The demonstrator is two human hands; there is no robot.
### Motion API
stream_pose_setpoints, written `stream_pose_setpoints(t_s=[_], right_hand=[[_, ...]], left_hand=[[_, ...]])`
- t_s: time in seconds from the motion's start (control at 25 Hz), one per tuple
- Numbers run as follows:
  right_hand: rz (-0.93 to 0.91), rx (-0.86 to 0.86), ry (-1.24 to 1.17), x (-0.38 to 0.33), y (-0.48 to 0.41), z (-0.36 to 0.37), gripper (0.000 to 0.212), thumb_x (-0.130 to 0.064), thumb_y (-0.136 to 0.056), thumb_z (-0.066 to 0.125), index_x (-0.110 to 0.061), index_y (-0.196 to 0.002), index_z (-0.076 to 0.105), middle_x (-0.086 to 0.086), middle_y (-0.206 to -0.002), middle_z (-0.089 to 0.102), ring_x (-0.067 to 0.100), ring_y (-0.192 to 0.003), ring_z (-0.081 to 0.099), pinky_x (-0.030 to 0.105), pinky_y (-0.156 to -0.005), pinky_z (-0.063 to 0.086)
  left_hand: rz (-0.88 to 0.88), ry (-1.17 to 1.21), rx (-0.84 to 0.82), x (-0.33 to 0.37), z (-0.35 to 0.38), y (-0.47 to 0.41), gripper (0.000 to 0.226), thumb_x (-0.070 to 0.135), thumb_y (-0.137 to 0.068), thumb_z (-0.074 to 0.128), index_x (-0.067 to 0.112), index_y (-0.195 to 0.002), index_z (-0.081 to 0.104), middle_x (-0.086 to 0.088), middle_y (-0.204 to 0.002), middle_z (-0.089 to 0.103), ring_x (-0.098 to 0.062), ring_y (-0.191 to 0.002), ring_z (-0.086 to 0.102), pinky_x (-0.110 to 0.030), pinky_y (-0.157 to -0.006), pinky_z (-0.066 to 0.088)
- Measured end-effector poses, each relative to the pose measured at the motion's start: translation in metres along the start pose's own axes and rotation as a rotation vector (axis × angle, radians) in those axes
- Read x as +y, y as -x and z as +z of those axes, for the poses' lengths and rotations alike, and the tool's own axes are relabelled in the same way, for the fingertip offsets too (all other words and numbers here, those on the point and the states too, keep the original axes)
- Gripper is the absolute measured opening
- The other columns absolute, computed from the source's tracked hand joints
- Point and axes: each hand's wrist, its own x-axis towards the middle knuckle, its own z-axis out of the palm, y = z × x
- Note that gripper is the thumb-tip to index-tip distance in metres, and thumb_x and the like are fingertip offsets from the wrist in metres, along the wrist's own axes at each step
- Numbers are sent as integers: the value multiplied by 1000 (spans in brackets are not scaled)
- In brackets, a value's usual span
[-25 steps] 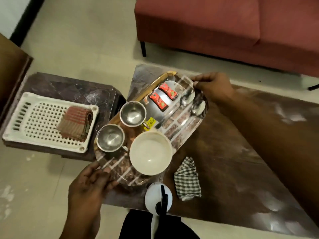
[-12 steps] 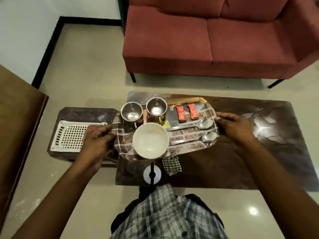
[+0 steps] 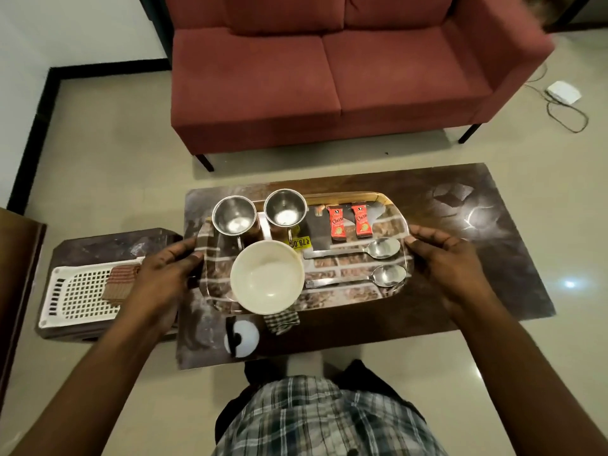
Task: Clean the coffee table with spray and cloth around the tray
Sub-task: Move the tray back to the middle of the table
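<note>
A brick-patterned tray (image 3: pixel 348 292) is held above the dark coffee table (image 3: pixel 477 258), level and lengthwise. My left hand (image 3: pixel 161 281) grips its left end and my right hand (image 3: pixel 447 261) grips its right end. On the tray stand two steel mugs (image 3: pixel 234 216), a white bowl (image 3: pixel 267 277), two spoons (image 3: pixel 378 249) and two red sachets (image 3: pixel 337 223). Below the tray's near edge, a checked cloth (image 3: pixel 281 321) and a white spray bottle (image 3: pixel 241 337) sit on the table; the tray hides part of the cloth.
A small dark side table (image 3: pixel 108 245) to the left carries a white perforated basket (image 3: pixel 79 294) with a folded reddish cloth (image 3: pixel 120 284). A red sofa (image 3: pixel 329 77) stands behind the coffee table. A white box with cables (image 3: pixel 563 92) lies on the floor at the far right.
The view has risen and pulled back. The tray has turned from a diagonal tilt to level and lengthwise, lifted over the table, with both hands gripping its ends.
</note>
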Motion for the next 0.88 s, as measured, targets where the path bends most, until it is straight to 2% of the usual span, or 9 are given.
stream_pose_setpoints(t_s=[0.08, 0.16, 0.32, 0.44, 0.52, 0.6, 0.76, 0.88], right_hand=[[-8, -10, -1, -7, -11, -30, 23, -4, -101, 67, -11, -121, 76, 8, -109, 83, 24, -101, 80, 32, -80, 67], [-8, -20, 12, -15, -22, -63, 24, -4, -101, 68, -11, -122, 76, 7, -108, 83, 23, -99, 81, 29, -76, 67], [2, -22, 16, -27, -46, -122, 25, -4, -100, 68, -10, -124, 76, 9, -108, 83, 24, -97, 81, 27, -69, 66], [7, -19, 14, -33, -60, -150, 27, -4, -101, 68, -9, -126, 75, 11, -108, 83, 24, -95, 81, 25, -64, 64], [10, -2, 30, -33, -70, -167, 26, -4, -100, 68, -9, -125, 75, 11, -107, 83, 20, -90, 81, 24, -63, 64], [22, 14, 32, -30, -80, -178, 26, -3, -100, 69, -8, -124, 75, 11, -107, 83, 23, -93, 81, 26, -66, 65], [28, 67, 33, -18, -107, -186, 27, 0, -99, 69, -3, -126, 73, 15, -108, 81, 30, -97, 78, 30, -71, 67], [52, 104, 50, -6, -133, -185, 26, -1, -100, 69, -4, -126, 73, 14, -108, 81, 21, -85, 79, 28, -66, 67]], left_hand=[[20, -1, 17, -6, 29, 3, 33, 5, -109, 58, 10, -138, 73, -20, -130, 79, -38, -117, 75, -53, -104, 59], [39, -15, 37, -13, 63, 10, 34, 4, -108, 60, 8, -139, 72, -22, -132, 77, -39, -119, 74, -52, -104, 58], [68, -36, 66, -18, 134, 31, 31, -1, -109, 55, 8, -130, 76, -11, -114, 83, -26, -98, 77, -37, -81, 62], [52, -36, 65, -22, 168, 36, 34, 1, -110, 53, 5, -138, 71, -16, -122, 80, -28, -100, 77, -33, -72, 63], [36, -51, 48, -26, 186, 35, 33, 0, -111, 51, 7, -135, 73, -15, -118, 81, -20, -89, 79, -26, -62, 63], [17, -62, 36, -27, 202, 29, 33, -1, -111, 50, 7, -133, 73, -13, -113, 81, -12, -79, 80, -22, -58, 62], [4, -100, 29, -27, 226, 3, 33, -3, -111, 49, 6, -131, 73, -11, -110, 80, -9, -73, 80, -23, -56, 62], [-16, -140, 13, -30, 238, -25, 34, -1, -111, 51, 6, -133, 74, -19, -122, 80, -24, -92, 77, -37, -72, 65]])
